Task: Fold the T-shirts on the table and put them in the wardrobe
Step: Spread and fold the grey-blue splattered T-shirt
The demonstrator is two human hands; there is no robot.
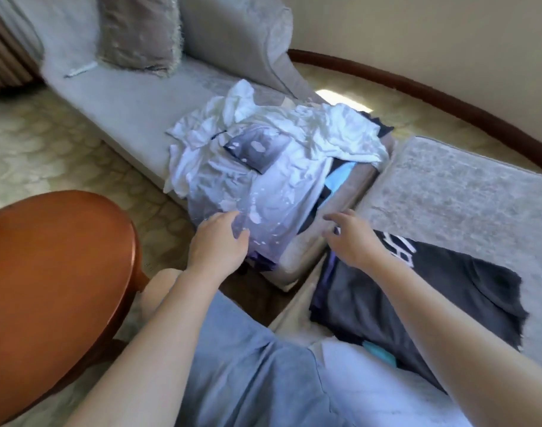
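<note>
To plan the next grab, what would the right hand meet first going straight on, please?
The right hand points up-left; it would likely meet the dark clothes at the right edge of the pile first, though depth is unclear.

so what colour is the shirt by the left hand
Pale lilac shirt with white splotches, best seen in the head view.
</note>
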